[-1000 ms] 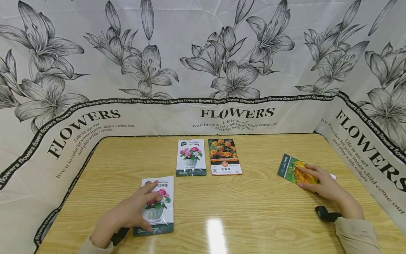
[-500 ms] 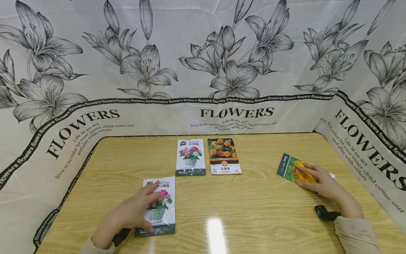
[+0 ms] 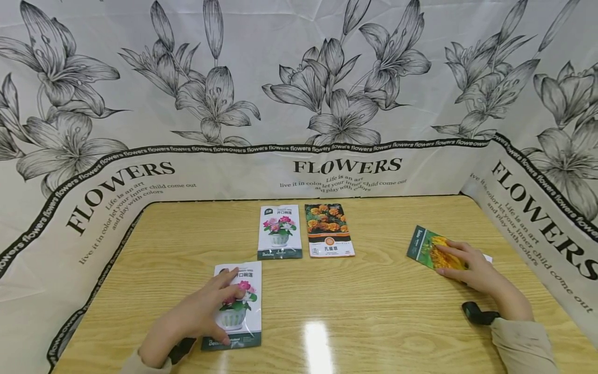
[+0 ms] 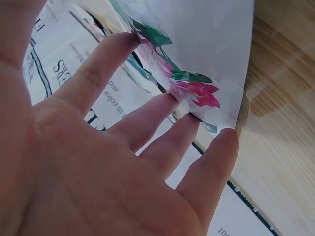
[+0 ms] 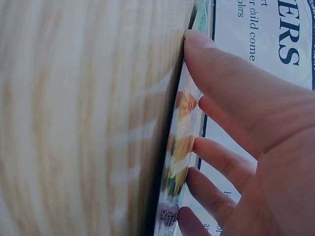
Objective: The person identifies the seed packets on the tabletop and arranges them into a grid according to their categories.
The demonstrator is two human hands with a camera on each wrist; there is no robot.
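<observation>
In the head view the left hand [image 3: 201, 311] rests with spread fingertips on a white packet [image 3: 249, 317] showing pink flowers in a pot, at the table's front left. The left wrist view shows its fingertips against the flower packet [image 4: 211, 49]. At the right, the right hand [image 3: 474, 267] lies over a green and yellow flower packet [image 3: 425, 252], which is tilted on the table and partly covered by the hand. In the right wrist view the extended fingers touch the face of that packet [image 5: 182, 142].
A second white pot-flower packet [image 3: 280, 232] and an orange-flower packet [image 3: 329, 230] lie side by side towards the back middle of the wooden table [image 3: 364, 306]. Flower-printed white cloth [image 3: 243, 176] stands along the back and sides.
The front left packet has slid slightly to the right, along with the left hand touching it. The right hand stays on its packet, and the head view has shifted a little.
</observation>
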